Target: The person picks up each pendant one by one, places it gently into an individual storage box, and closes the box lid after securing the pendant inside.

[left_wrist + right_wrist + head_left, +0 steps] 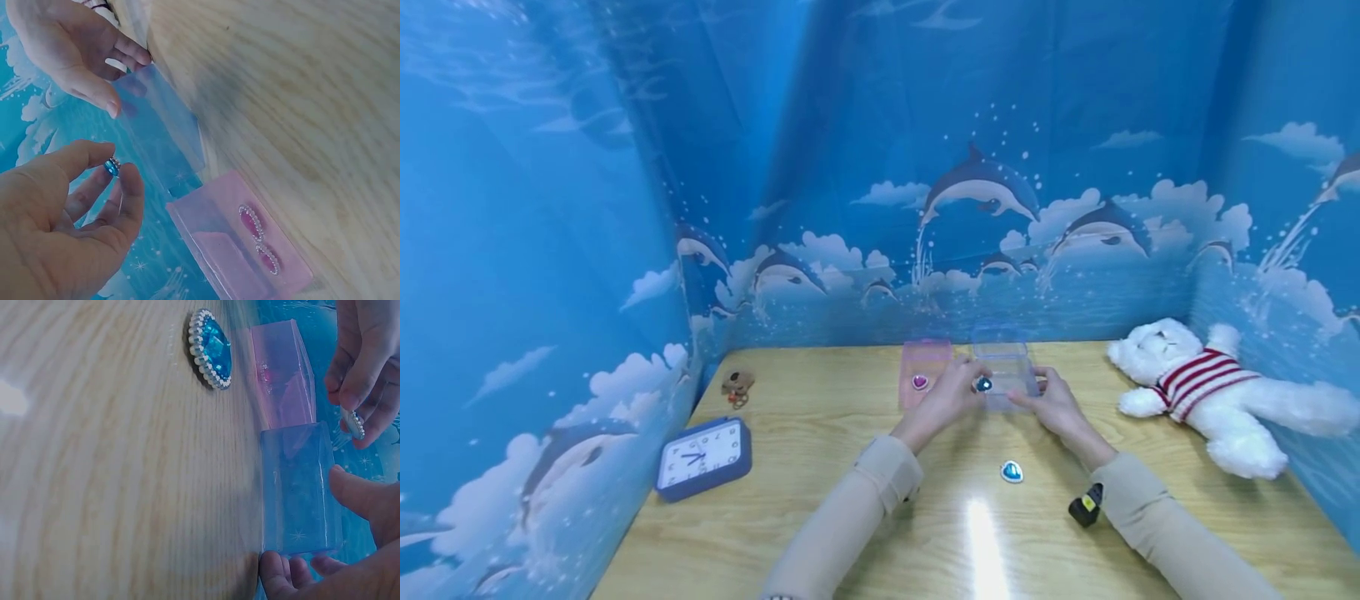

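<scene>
Between thumb and fingertips my left hand (951, 392) pinches a small blue gem with a beaded rim (112, 165). It holds the gem at the left side of an open, clear blue plastic box (297, 494). My right hand (1060, 410) grips that box at its right end, thumb on one side and fingers around the other. Left of it, touching or nearly so, stands an open pink plastic box (200, 225). A pink gem with a beaded rim (920, 382) lies inside, its reflection beside it in the left wrist view. A blue heart-shaped gem (1012, 472) rests on the table nearer me.
At the table's left stand a blue-framed clock (703, 458) and a small brown trinket (737, 385). On the right lies a white teddy bear (1206, 387) in a striped sweater. A dolphin-print curtain (850, 208) borders the back and sides of the wooden table (820, 400).
</scene>
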Available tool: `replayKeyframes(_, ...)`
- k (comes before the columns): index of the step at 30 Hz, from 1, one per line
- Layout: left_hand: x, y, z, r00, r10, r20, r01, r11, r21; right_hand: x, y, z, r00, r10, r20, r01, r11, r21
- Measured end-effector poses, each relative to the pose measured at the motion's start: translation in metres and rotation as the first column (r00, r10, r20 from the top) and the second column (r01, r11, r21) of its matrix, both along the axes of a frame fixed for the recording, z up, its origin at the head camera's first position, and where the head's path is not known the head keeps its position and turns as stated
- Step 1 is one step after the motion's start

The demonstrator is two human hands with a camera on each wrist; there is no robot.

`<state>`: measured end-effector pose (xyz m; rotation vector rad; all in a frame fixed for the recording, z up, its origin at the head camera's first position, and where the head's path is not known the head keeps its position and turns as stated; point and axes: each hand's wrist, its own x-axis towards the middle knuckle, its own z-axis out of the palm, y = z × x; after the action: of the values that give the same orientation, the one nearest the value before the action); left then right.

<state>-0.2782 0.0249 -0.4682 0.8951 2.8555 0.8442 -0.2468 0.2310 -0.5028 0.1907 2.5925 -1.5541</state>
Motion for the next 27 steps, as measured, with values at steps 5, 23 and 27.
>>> replayKeyframes(5, -0.009, 0.006, 0.002, 0.999, 0.013, -0.052, -0.015, 0.999, -0.029, 0.000, 0.001, 0.002, 1.000, 0.001, 0.004, -0.001, 1.000, -0.002)
replayKeyframes(23, -0.029, 0.019, -0.004, 0.994, 0.087, -0.059, -0.091, 0.994, -0.063, 0.000, -0.002, -0.002, 1.000, -0.017, -0.007, 0.017, 1.000, 0.000)
replayKeyframes(27, -0.030, 0.024, -0.004, 0.995, 0.090, -0.042, -0.093, 0.993, -0.070, 0.001, -0.001, -0.001, 1.000, -0.020, -0.015, 0.020, 1.000, 0.003)
